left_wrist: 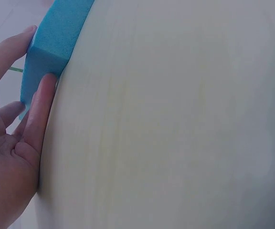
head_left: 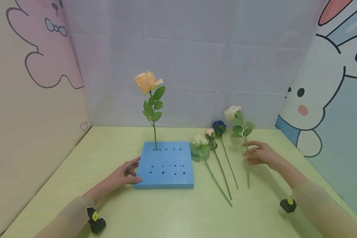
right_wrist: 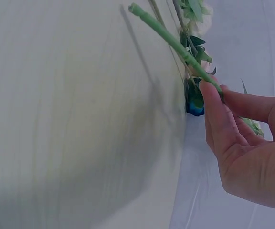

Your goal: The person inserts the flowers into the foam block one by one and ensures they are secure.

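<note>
My left hand rests against the left edge of a blue foam block with rows of holes, thumb at its near corner. In the left wrist view, fairly straight fingers touch the block's side. A peach rose stands upright in a back-row hole. My right hand pinches the green stem of a white rose between thumb and fingers. That rose is held upright, bloom up, and the right wrist view shows the stem's bottom end above its shadow on the table.
Between the block and my right hand lie another white rose, a small peach rose and a blue rose, stems toward me. The pale yellow table meets a white cloth backdrop; cartoon-printed panels flank both sides.
</note>
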A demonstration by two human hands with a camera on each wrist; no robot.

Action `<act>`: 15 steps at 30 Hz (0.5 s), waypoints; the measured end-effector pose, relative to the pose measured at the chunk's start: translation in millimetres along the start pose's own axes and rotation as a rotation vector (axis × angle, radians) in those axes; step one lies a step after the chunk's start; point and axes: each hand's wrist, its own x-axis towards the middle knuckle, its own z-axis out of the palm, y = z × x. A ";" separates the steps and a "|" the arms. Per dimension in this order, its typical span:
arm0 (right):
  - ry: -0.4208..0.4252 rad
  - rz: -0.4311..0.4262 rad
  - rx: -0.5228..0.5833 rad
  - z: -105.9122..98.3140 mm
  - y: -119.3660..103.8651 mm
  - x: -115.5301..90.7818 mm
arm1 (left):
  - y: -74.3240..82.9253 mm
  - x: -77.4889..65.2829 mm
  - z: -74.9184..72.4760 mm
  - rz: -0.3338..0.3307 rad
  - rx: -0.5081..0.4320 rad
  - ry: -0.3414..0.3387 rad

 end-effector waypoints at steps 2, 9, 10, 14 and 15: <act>0.025 -0.018 -0.020 1.2 -6.8 1.0 | -0.4 0.2 0.0 -0.001 0.001 0.001; 0.068 -0.102 -0.062 12.3 -29.3 7.0 | 0.7 0.2 0.4 0.003 -0.008 -0.004; 0.072 -0.116 -0.059 14.8 -31.9 8.0 | 0.8 0.1 0.5 0.003 -0.009 -0.004; 0.098 -0.166 -0.057 25.7 -40.2 14.0 | 1.3 -0.4 0.5 -0.001 -0.007 -0.003; 0.106 -0.177 -0.062 28.5 -42.1 15.8 | 1.4 -0.6 0.7 -0.001 -0.005 -0.004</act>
